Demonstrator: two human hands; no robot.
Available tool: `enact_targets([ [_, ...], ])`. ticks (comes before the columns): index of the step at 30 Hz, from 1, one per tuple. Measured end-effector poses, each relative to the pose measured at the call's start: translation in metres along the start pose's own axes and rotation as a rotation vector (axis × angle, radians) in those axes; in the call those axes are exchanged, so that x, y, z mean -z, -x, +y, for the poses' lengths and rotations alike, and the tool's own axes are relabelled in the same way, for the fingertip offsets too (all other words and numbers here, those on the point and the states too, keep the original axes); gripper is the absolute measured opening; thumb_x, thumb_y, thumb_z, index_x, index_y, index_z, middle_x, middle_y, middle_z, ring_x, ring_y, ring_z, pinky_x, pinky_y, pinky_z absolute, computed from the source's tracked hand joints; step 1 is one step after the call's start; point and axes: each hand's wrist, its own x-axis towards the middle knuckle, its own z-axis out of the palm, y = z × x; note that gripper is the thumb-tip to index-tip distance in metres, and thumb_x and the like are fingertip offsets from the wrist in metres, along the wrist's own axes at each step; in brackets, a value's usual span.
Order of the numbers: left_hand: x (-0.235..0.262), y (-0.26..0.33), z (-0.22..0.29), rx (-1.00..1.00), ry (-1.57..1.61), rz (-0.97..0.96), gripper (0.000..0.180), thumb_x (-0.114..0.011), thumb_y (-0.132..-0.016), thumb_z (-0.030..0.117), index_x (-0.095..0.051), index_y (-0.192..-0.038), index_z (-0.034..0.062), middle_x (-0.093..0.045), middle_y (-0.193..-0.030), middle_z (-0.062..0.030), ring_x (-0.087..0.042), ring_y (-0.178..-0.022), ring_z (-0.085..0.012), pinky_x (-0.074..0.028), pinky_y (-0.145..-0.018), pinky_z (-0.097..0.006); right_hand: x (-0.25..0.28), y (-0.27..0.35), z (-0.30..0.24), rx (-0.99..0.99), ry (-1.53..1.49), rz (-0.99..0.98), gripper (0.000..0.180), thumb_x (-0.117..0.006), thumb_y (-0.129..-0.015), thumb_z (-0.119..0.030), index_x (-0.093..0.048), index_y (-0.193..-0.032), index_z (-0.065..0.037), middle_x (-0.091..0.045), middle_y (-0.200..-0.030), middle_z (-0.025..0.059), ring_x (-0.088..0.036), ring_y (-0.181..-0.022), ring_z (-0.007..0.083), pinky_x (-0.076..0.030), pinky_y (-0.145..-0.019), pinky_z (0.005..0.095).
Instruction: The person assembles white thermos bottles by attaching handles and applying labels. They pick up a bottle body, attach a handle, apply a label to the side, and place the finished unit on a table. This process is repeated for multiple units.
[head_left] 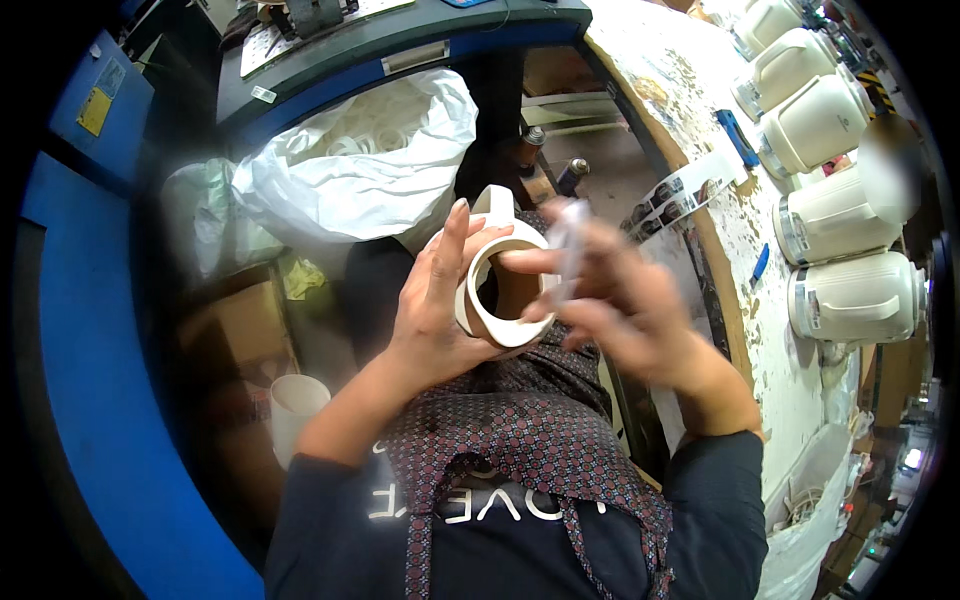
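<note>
My left hand is wrapped round a cream-white jug body, its thumb and fingers on the outer wall. The round mouth faces up toward me, with a dark hollow inside, and the handle sticks out on the far side. Over the right of the mouth, my right hand is smeared by motion. Its fingers pinch a thin, translucent whitish ring, seen nearly edge-on and blurred. One right fingertip reaches to the rim of the jug body.
A white sack of pale rings stands beyond my left hand. Several cream jugs line the worn bench at right, near a blue cutter and a blue pen. A white cylinder stands at lower left, near blue cabinets.
</note>
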Motion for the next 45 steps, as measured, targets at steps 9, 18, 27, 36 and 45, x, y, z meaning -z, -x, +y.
enact_targets([
  [9, -0.002, -0.005, 0.009, -0.089, -0.111, 0.005, 0.122, -0.088, -0.058, 0.030, -0.015, -0.149, -0.0046, -0.067, -0.112, -0.0138, -0.065, -0.101, -0.0344, -0.052, -0.089, -0.042, 0.001, -0.029, 0.027, 0.354, 1.079, -0.525, 0.031, -0.066, -0.071, -0.009, -0.062, -0.102, -0.011, -0.061, -0.092, 0.0039, -0.066, -0.069, 0.0237, -0.054, -0.053, 0.0349],
  [18, 0.010, -0.012, 0.023, -0.072, -0.182, -0.152, 0.047, -0.082, -0.059, 0.025, -0.062, -0.098, 0.0062, -0.065, -0.115, -0.0128, -0.063, -0.106, -0.0373, -0.049, -0.094, -0.046, 0.010, -0.036, 0.008, 0.182, 0.893, -0.589, 0.011, -0.069, -0.071, -0.018, -0.068, -0.081, -0.014, -0.061, -0.065, 0.0081, -0.065, -0.066, 0.0272, -0.049, -0.058, 0.0410],
  [27, 0.118, -0.046, -0.031, 0.312, 0.540, 0.389, 0.025, -0.076, -0.078, 0.020, -0.058, -0.082, 0.0041, -0.067, -0.104, -0.0144, -0.067, -0.096, -0.0279, -0.058, -0.075, -0.035, 0.029, -0.012, 0.039, 0.505, 0.707, -0.230, 0.080, -0.082, -0.066, -0.042, -0.052, -0.134, -0.010, -0.036, -0.147, 0.0220, -0.042, -0.129, 0.0404, -0.035, -0.106, 0.0521],
  [36, 0.145, -0.110, -0.145, 0.635, 0.795, 0.526, 0.036, -0.063, -0.092, 0.038, -0.068, -0.092, 0.0027, -0.067, -0.081, -0.0029, -0.064, -0.069, -0.0108, -0.052, -0.065, -0.025, 0.046, -0.033, 0.104, 0.477, 0.947, -0.011, 0.073, -0.081, -0.071, -0.030, -0.049, -0.133, -0.011, -0.063, -0.117, 0.0215, -0.067, -0.094, 0.0342, -0.054, -0.077, 0.0371],
  [45, 0.192, -0.242, -0.194, -0.066, -0.506, 0.280, 0.066, -0.059, -0.089, 0.043, -0.035, -0.138, 0.0062, -0.055, -0.124, -0.0161, -0.057, -0.109, -0.0291, -0.048, -0.090, -0.039, 0.187, -0.097, 0.168, 0.332, 0.985, 0.640, 0.022, -0.056, -0.095, -0.010, -0.061, -0.114, -0.001, -0.064, -0.109, 0.0145, -0.063, -0.091, 0.0181, -0.053, -0.075, 0.0343],
])
